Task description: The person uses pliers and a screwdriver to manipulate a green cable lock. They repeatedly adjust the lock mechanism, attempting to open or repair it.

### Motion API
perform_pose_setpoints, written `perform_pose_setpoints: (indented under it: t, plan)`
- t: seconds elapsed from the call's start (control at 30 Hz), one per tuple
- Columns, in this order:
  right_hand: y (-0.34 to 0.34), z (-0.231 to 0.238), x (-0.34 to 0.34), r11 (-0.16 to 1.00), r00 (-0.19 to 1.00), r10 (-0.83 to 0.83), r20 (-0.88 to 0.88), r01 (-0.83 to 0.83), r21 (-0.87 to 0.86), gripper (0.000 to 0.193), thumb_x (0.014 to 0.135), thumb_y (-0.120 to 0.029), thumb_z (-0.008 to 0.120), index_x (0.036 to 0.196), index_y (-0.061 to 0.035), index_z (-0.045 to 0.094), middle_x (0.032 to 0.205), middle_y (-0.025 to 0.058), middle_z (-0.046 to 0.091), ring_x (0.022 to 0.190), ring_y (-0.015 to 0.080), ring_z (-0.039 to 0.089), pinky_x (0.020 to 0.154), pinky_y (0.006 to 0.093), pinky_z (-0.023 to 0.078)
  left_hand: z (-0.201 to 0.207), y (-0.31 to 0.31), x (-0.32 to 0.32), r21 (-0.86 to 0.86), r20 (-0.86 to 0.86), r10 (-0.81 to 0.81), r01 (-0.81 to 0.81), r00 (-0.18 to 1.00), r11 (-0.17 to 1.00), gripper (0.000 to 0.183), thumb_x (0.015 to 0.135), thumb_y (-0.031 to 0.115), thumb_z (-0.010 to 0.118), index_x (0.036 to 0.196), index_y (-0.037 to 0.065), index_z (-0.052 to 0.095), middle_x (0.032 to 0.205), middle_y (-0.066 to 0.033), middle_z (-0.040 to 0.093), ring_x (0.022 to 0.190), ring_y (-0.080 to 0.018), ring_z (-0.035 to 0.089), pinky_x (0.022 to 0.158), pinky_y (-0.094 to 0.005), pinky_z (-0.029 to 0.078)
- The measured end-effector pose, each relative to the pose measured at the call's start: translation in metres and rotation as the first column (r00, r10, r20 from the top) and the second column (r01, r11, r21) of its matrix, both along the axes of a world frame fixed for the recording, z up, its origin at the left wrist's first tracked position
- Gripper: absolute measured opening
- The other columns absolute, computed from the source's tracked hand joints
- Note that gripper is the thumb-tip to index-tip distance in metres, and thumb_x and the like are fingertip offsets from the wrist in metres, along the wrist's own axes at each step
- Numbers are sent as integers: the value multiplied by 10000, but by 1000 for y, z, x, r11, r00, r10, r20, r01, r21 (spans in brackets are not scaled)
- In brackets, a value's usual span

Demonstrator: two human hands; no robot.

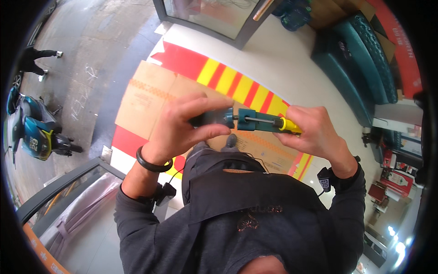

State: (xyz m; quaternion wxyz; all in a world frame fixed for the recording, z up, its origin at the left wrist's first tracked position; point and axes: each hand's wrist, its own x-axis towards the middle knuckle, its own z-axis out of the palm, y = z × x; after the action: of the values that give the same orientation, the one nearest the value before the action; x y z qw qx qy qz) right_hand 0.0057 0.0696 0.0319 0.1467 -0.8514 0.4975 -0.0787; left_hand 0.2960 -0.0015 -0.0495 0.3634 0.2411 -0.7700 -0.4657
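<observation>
In front of my chest, my left hand (175,119) is closed round a dark cylinder (212,118), thumb below and fingers above. A dark teal bracket-like part (247,119) lines up with its right end, and a short metal piece shows between the two. My right hand (315,130) grips the yellow handle of a screwdriver (289,126). The screwdriver's thin metal shaft lies along the teal part, pointing left toward the cylinder. My right fingers also close round the teal part's right end; how they bear on it is partly hidden.
Flattened cardboard (146,100) lies under my feet over a red-and-yellow striped mat (228,80). A glass door (205,20) stands at the back. A teal sofa (351,68) is at the far right, a parked scooter (36,128) at the left, and a person (34,59) outside.
</observation>
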Motion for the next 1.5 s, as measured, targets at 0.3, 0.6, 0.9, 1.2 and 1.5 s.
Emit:
perform_pose_setpoints:
  t: [0.3, 0.6, 0.9, 1.2, 1.5]
  plan:
    - [9, -1, -6, 999, 993, 38, -112, -36, 18, 335, 732, -213, 826, 757, -76, 521, 649, 79, 540, 547, 243, 562, 462, 334, 401, -12, 11, -19, 24, -56, -44, 46, 997, 999, 553, 668, 286, 928, 1101, 9, 723, 810, -82, 645, 707, -176, 621, 616, -274, 457]
    - [4, 17, 11, 999, 992, 43, -116, -40, 22, 298, 783, -266, 794, 770, -54, 584, 869, 72, 602, 588, 221, 581, 494, 318, 427, -20, 18, -19, 129, -128, -11, 28, 992, 991, 502, 671, 216, 933, 1086, 9, 739, 828, -69, 679, 720, -160, 620, 628, -279, 455]
    - [0, 22, 17, 985, 983, -81, 166, 54, 162, 202, 792, -92, 772, 955, -8, 687, 978, 120, 662, 559, 166, 529, 556, 280, 410, -28, 26, -21, 152, -139, 71, -50, 988, 987, 420, 694, 168, 906, 1075, 76, 754, 765, -58, 620, 679, -184, 604, 589, -306, 457]
    - [3, 15, 16, 893, 915, -283, 288, 141, 428, 204, 796, -156, 816, 855, -32, 665, 648, 87, 579, 547, 222, 573, 525, 302, 411, -26, 29, -17, 226, -149, 50, -16, 988, 974, 440, 678, 114, 909, 1063, -14, 736, 865, -78, 691, 764, -154, 628, 671, -270, 461]
    - [5, -3, 19, 998, 971, 43, 235, -30, -56, 285, 696, -66, 838, 890, -41, 630, 700, 88, 558, 557, 248, 537, 501, 339, 401, -27, 30, -15, 259, -210, 57, 0, 976, 966, 390, 706, 167, 902, 1033, 29, 739, 795, -56, 654, 716, -169, 631, 625, -289, 463]
